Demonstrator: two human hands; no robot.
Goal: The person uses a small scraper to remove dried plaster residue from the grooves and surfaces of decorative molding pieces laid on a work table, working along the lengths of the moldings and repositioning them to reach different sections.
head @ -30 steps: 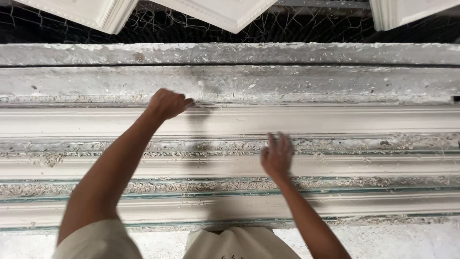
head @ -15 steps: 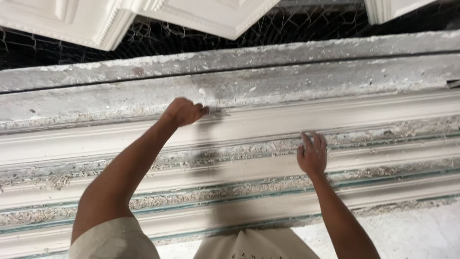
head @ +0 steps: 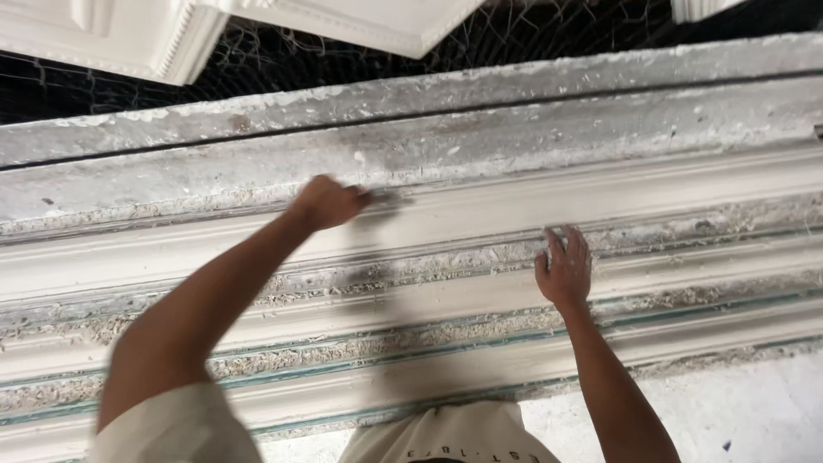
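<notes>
Left hand (head: 324, 202) remains fisted, contents not discernible, pressed on the upper band of the long white plaster moulding (head: 480, 214) across the table (head: 754, 411). Right hand (head: 564, 270), fingers spread flat on a lower band, has shifted rightward.

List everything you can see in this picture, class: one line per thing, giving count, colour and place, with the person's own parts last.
Moulding strips: several, white, side by side across the middle.
Crusted ledge: one, grey, behind the strips.
Panels: three, white, along the top edge.
Netting: one, dark, under the panels.
Floor: pale grey, bottom right.
Left hand: fisted on a far strip, centre-left.
Right hand: flat, fingers spread, on a nearer strip.
</notes>
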